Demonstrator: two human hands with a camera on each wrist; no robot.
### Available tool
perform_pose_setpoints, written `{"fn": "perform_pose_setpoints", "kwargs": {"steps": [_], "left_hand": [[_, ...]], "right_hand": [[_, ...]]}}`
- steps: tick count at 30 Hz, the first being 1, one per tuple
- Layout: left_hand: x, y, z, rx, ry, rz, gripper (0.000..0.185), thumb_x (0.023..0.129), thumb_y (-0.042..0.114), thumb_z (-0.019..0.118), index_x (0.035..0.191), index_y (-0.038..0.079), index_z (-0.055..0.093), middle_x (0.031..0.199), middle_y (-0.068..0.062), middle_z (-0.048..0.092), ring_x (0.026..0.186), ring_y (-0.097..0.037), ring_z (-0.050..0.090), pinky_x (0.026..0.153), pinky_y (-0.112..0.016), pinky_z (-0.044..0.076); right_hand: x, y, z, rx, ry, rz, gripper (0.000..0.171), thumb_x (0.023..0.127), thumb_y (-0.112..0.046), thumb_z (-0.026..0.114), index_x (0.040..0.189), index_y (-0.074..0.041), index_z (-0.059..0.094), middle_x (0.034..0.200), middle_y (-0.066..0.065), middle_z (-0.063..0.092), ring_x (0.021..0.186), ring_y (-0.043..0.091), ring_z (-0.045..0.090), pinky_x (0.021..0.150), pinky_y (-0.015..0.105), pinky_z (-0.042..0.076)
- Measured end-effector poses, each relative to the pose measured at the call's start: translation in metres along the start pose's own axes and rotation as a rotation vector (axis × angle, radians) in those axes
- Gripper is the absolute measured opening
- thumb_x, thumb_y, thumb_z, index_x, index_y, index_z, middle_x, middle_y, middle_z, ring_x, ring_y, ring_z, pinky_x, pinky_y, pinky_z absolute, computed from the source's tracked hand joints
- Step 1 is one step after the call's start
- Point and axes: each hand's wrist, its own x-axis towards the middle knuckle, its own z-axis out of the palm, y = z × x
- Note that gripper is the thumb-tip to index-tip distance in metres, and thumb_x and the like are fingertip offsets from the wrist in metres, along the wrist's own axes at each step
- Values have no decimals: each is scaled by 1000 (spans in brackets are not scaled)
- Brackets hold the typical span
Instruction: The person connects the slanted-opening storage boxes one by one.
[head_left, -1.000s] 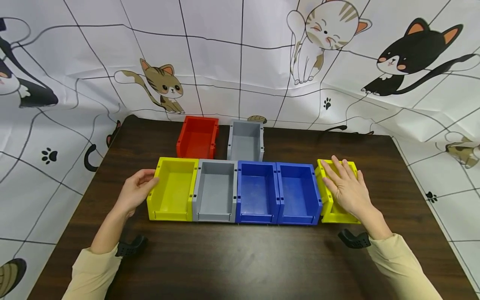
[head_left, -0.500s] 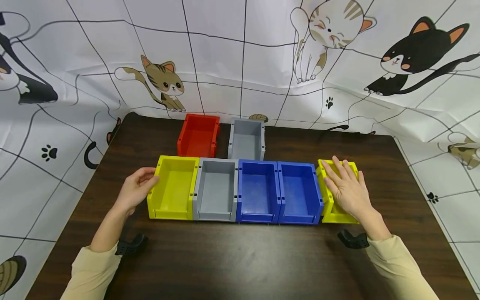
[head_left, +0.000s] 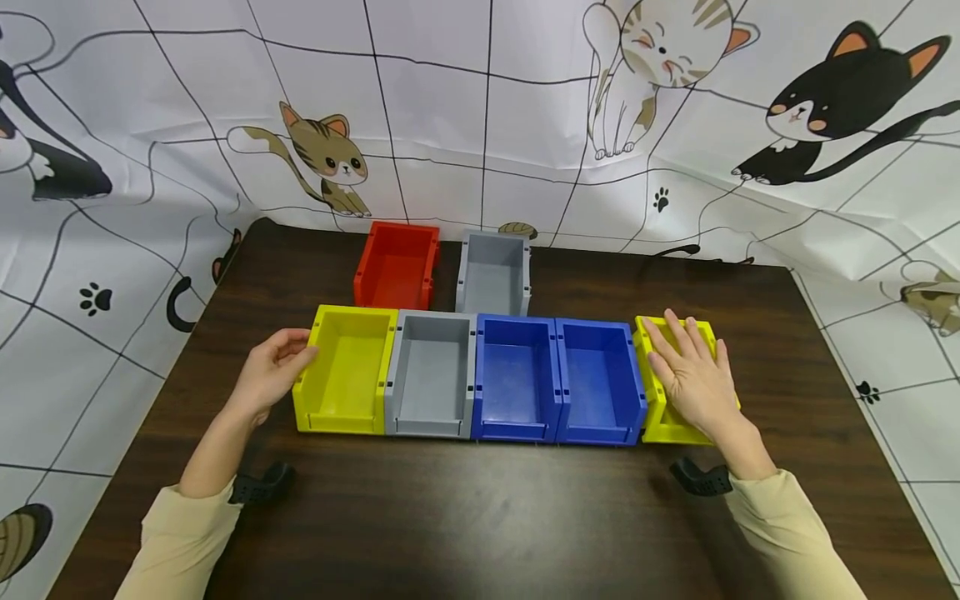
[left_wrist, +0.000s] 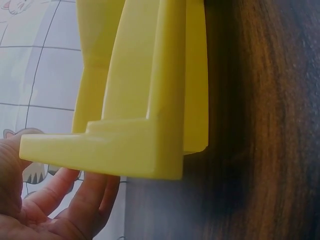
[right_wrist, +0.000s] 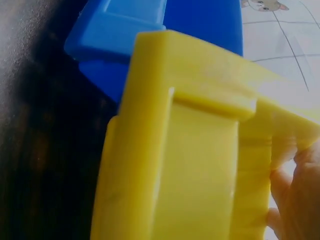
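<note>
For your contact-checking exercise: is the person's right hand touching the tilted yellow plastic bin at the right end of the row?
Touching. In the head view the right hand lies flat on top of the tilted yellow plastic bin, with no gap showing.

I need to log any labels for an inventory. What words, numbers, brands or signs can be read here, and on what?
None: no readable text on the bins or the table. The backdrop cloth bears only cat and paw-print drawings, no lettering.

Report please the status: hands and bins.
Left hand touching left yellow bin. Right hand flat on right yellow bin. Nothing in the way.
</note>
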Motion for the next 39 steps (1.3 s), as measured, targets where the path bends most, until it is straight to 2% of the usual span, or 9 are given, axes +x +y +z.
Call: {"fn": "perform_pose_setpoints", "kwargs": {"steps": [9,15,19,26,35,39], "left_hand": [[-1,1,0,-8,-3,8,47,98,28,49,130,-5,44,117,-24,52,89,-9,54,70,-11,46],[3,1,1,-11,-18,-6,49,98,29,49,133,-5,41,119,-25,50,96,-27,51,69,-11,45],[2,-1,2,-17,-2,-31,49,98,30,50,132,-3,42,118,-23,50,96,-29,51,69,-11,45],[-3,0,-1,-17,-18,-25,51,98,32,48,133,-4,42,119,-24,50,95,-26,51,70,-11,45],[-4,-2,1,-47,-12,-18,50,98,33,48,131,-5,42,122,-25,49,101,-27,50,73,-8,44],[-2,-3,0,-42,-14,-17,50,98,32,49,131,-5,43,120,-25,49,101,-28,50,72,-9,44]], "right_hand": [[1,0,2,-2,-3,6,52,102,-43,23,151,-27,16,157,12,8,142,34,-2,104,65,-7],[0,2,5,1,-1,23,53,102,-43,22,151,-26,15,157,12,7,142,35,-2,105,63,-9],[2,4,10,2,5,15,53,102,-43,22,151,-27,15,157,11,7,142,34,-2,104,64,-9],[1,2,23,-37,8,21,53,102,-44,23,151,-28,16,157,11,7,141,36,1,104,66,-5],[0,2,19,-23,12,13,53,101,-44,25,151,-26,16,157,11,6,142,33,-3,104,65,-7],[2,2,16,-13,-20,7,55,101,-46,26,151,-25,17,157,12,6,142,34,-4,103,66,-6]]}}
